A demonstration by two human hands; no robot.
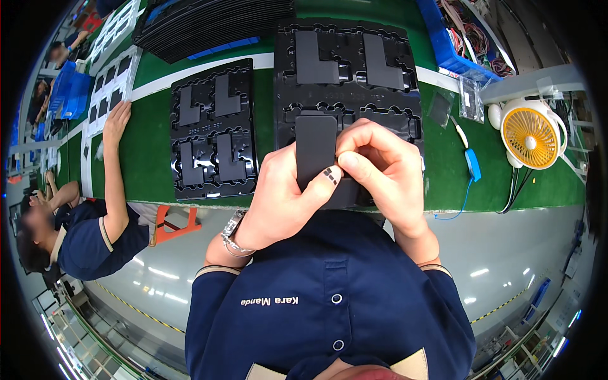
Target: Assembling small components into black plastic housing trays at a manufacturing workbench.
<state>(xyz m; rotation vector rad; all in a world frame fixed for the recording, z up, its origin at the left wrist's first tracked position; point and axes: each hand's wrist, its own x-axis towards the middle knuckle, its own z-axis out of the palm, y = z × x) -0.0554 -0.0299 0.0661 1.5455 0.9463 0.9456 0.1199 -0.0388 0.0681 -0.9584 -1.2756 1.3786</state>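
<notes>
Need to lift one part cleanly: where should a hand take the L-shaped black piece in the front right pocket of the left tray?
Pinch the L-shaped piece across its upright bar from straight above. It lies flat in a moulded pocket of the left tray, so its foot and sides are probably walled in.

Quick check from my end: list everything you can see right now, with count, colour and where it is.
flat panel: 1, black, held in both hands over the near tray
near tray: 1, black, on the belt ahead, two L-shaped parts in its far pockets
left tray: 1, black, left of the near tray, four L-shaped parts
tray stack: 1, black, far left of the belt
belt: 1, green, runs across the view
desk fan: 1, white with yellow grille, right
blue bin: 1, blue, far right, holds wires
small bags: about 2, clear, right of the near tray
co-worker's hand: 1, resting on the belt, left
wristwatch: 1, silver, left wrist
left hand: grips the panel
right hand: grips the panel
</notes>
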